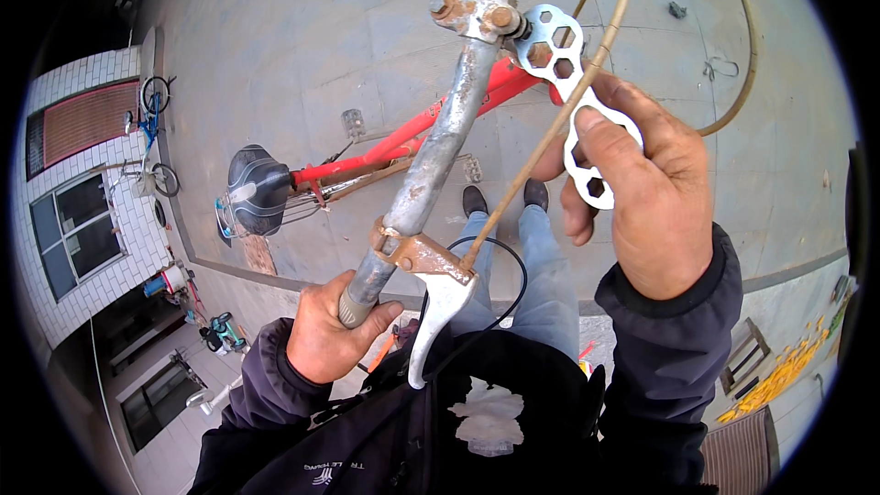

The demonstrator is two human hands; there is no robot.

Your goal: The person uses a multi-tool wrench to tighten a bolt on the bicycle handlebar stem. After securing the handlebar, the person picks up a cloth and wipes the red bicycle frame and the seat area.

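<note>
A rusty steel handlebar (437,151) slants up the middle, its grip end held in my left hand (330,328). My right hand (649,192) grips a silver multi-hole flat wrench (551,49), whose upper end is at a bolt on the rusty handlebar clamp (478,14); whether it sits on the bolt head is unclear. A brake lever (440,298) with a rusty bracket is mounted above my left hand, and a tan cable (518,197) runs from it, looping at the top. Below are the red bicycle frame (403,136) and black saddle (256,188).
I stand on grey concrete paving (275,46). At the left are a white brick building (64,119), a blue bicycle (151,137) and small wheeled toys (222,333). At the right lie yellow corn cobs (770,371) and a wooden frame (742,357).
</note>
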